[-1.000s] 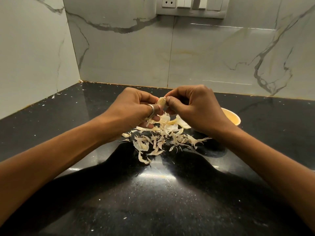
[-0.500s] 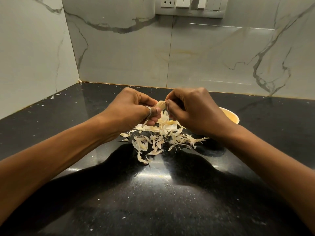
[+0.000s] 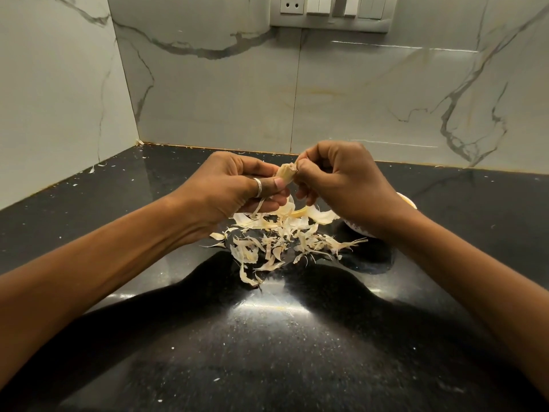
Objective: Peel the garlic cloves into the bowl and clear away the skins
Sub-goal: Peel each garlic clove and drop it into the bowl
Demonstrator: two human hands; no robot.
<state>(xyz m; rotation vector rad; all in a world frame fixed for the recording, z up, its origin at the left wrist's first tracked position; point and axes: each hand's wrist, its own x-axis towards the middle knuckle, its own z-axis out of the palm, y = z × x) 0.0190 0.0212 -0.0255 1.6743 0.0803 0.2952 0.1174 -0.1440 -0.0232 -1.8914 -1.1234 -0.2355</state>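
Hands: left hand (image 3: 234,185) grips the garlic clove (image 3: 285,175), right hand (image 3: 344,185) pinches its tip | held above the skins (image 3: 279,236), probably so scraps pile on the table (image 3: 267,337) | bowl (image 3: 408,200) at their 3 o'clock, near

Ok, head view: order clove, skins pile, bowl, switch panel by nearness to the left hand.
1. Clove, pinched by left hand.
2. Skins pile, just below.
3. Bowl, beyond right hand.
4. Switch panel, back wall.
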